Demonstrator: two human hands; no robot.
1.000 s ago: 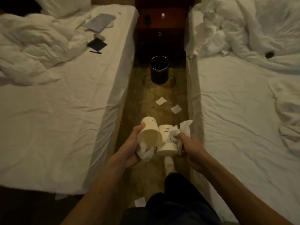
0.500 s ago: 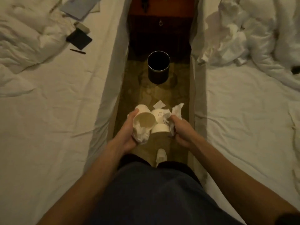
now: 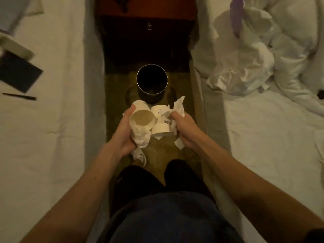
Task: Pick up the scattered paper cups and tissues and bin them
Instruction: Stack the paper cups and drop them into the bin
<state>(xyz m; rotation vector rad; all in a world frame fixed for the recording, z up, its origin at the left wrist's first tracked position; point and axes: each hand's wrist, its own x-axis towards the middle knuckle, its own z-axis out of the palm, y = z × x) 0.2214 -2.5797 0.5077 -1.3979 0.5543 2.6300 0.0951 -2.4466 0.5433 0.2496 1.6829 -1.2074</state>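
Observation:
My left hand (image 3: pixel 123 132) grips a white paper cup (image 3: pixel 142 118) on its side, mouth toward me, with a crumpled tissue (image 3: pixel 141 136) bunched under it. My right hand (image 3: pixel 185 128) holds a second paper cup (image 3: pixel 160 123) together with crumpled tissue (image 3: pixel 178 106). Both hands hover low over the carpet, just in front of a dark round bin (image 3: pixel 152 83) that stands open on the floor between the two beds. A flat tissue piece (image 3: pixel 179 143) shows on the floor under my right hand.
A white bed (image 3: pixel 52 120) flanks the aisle on the left, carrying a dark notebook (image 3: pixel 17 74) and pen (image 3: pixel 19 96). The right bed (image 3: pixel 271 137) holds a rumpled duvet (image 3: pixel 263 50). A dark wooden nightstand (image 3: pixel 147 23) closes the aisle behind the bin. My legs and shoe (image 3: pixel 140 156) fill the aisle below.
I have walked forward along the aisle, so the bin is now right in front of my hands. Both hands keep the same hold on the cups and tissues.

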